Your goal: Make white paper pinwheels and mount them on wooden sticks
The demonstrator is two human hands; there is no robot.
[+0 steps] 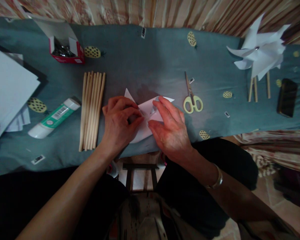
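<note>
A sheet of white paper [143,131] with pointed flaps lies at the near edge of the cloth, partly covered by both hands. My left hand [121,118] grips it from the left, thumb and fingers closed near the middle of the sheet. From the right, my right hand [171,128] pinches a curled flap of the same paper between thumb and fingers. The fingertips of both hands nearly meet at the paper's centre. Scissors [193,100] with pale yellow handles lie to the right of my right hand. Several wooden sticks [92,111] lie side by side left of my left hand.
A glue stick [55,116] and white paper sheets [10,83] are at the left. Behind them stands an open red box [67,55] of small metal pieces. White paper pinwheels [261,50] on sticks and a dark phone [287,97] lie at the right.
</note>
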